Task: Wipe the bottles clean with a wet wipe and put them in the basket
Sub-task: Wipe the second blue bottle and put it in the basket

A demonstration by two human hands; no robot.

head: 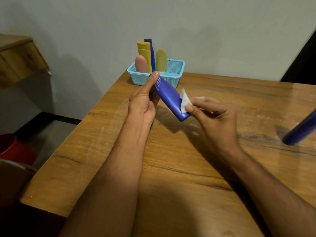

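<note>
My left hand (145,100) grips a blue bottle (169,97) by its upper end and holds it tilted above the wooden table (171,159). My right hand (213,117) pinches a white wet wipe (185,100) against the bottle's lower end. Behind them, at the table's far corner, stands a light blue mesh basket (174,69). Upright in it are a pink bottle (141,64), a yellow bottle (144,52), a tall dark blue bottle (151,50) and a pale yellow bottle (161,61).
Another blue bottle (301,130) leans in at the right edge of the view, its base on the table. The tabletop shows white smears. A red bucket (13,147) sits on the floor at the left, below a wooden shelf (18,55).
</note>
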